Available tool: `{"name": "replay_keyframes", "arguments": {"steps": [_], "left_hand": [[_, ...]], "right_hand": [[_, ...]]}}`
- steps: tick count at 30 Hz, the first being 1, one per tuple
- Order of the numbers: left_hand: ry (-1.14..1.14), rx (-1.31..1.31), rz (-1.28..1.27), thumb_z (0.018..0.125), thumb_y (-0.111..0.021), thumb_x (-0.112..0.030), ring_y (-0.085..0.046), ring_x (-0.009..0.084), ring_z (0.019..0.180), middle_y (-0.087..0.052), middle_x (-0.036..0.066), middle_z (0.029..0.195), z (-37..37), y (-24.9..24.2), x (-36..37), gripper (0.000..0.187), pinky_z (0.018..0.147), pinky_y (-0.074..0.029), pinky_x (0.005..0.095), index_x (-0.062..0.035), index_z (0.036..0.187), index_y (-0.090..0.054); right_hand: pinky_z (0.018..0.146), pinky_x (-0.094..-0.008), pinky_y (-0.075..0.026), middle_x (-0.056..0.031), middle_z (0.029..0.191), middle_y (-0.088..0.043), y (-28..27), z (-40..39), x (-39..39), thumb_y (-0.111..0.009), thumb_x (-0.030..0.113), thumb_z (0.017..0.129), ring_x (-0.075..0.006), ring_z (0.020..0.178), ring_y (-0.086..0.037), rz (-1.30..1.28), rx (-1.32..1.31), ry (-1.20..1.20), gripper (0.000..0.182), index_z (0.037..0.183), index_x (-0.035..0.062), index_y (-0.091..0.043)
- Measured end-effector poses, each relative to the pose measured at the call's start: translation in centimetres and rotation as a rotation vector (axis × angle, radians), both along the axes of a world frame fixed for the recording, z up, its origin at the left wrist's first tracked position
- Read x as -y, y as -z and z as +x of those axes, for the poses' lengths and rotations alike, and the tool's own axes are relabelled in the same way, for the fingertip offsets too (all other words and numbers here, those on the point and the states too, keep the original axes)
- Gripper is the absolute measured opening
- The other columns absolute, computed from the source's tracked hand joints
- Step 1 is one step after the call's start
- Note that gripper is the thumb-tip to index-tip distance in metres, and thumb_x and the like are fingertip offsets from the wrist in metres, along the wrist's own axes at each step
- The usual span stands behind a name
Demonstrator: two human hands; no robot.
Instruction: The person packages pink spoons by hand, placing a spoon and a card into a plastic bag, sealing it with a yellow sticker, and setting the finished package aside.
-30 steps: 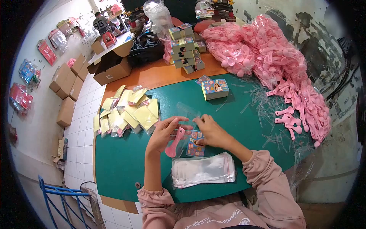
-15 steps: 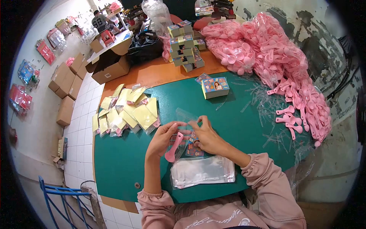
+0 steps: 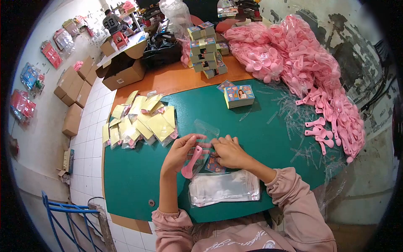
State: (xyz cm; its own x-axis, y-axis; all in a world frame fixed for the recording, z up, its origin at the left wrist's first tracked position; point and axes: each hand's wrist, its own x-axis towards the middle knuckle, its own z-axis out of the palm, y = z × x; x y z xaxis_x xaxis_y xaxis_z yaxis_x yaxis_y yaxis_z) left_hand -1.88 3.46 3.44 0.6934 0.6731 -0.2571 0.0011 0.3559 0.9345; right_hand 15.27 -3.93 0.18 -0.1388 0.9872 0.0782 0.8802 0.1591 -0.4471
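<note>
A clear plastic bag [image 3: 206, 127] lies across the fingers of my left hand [image 3: 181, 152], which is closed on it. A pink measuring spoon [image 3: 192, 163] hangs at those fingers, handle up and bowl toward me. My right hand [image 3: 230, 154] is close by on the right, fingers curled down at the bag's edge; what they pinch is hidden. Partly under this hand lies a printed blue and red card [image 3: 216, 164]. Just below, nearer to me, is a stack of clear bags [image 3: 224, 187].
Filled packets with yellow cards [image 3: 142, 122] are heaped at left. A card stack [image 3: 239, 96] stands at the back, with banded stacks [image 3: 204, 51] behind. Pink spoons [image 3: 302, 54] pile up at right beside clear plastic strips [image 3: 291, 115]. Another person [image 3: 112, 23] sits far off.
My right hand has lowered, its raised fingers now curled down beside the bag. My left hand keeps its place with the bag and spoon. The view has shifted slightly.
</note>
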Motion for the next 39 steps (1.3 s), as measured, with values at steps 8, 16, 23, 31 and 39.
{"name": "replay_keyframes", "arguments": {"steps": [8,16,23,31,39], "left_hand": [[0.108,-0.038,-0.011,0.093,-0.04,-0.025,-0.061,0.0182,0.082,-0.062,0.015,0.094,1.1,0.5,0.1,0.034,0.071,-0.05,0.0268,0.0019,0.108,-0.052],[0.251,-0.1,0.052,0.093,-0.041,-0.024,-0.059,0.0127,0.083,-0.063,0.01,0.089,4.3,-1.0,0.2,0.032,0.07,-0.048,0.0239,0.0025,0.105,-0.054],[0.365,-0.229,0.295,0.091,-0.046,-0.03,-0.05,0.006,0.067,-0.059,0.002,0.079,5.3,-0.2,0.0,0.035,0.059,-0.042,0.0215,0.0017,0.097,-0.06],[0.38,-0.235,0.32,0.089,-0.048,-0.029,-0.049,0.0076,0.067,-0.059,0.003,0.075,5.7,-0.4,0.7,0.038,0.06,-0.043,0.0242,0.0004,0.114,-0.052],[0.317,-0.384,0.688,0.087,-0.052,-0.029,-0.052,0.0252,0.054,-0.055,0.018,0.063,5.9,-1.1,1.7,0.073,0.057,-0.043,0.0353,-0.0049,0.138,-0.006]], "right_hand": [[0.057,-0.0311,-0.043,-0.0098,0.073,-0.055,-2.5,7.9,-1.8,-0.069,0.015,0.065,-0.0195,0.066,-0.055,-0.201,-0.496,-0.042,0.028,0.084,0.0021,-0.052],[0.04,-0.0248,-0.05,-0.0047,0.071,-0.059,-7.4,9.2,0.4,-0.065,0.012,0.074,-0.0116,0.058,-0.059,-0.204,-0.912,0.168,0.021,0.088,0.0016,-0.055],[0.038,-0.0256,-0.047,-0.0074,0.069,-0.061,-8.5,8.7,1.1,-0.065,0.015,0.073,-0.0113,0.052,-0.057,-0.208,-0.531,0.017,0.024,0.091,0.0023,-0.056],[0.05,-0.0241,-0.05,-0.0043,0.069,-0.06,-7.5,10.0,1.4,-0.067,0.017,0.074,-0.0089,0.066,-0.058,-0.314,-0.874,-0.022,0.024,0.089,0.0013,-0.056],[0.052,-0.0254,-0.041,-0.0076,0.063,-0.056,-4.9,7.1,0.7,-0.069,0.014,0.067,-0.011,0.056,-0.051,0.093,-0.509,-0.145,0.022,0.085,0.0038,-0.062]]}}
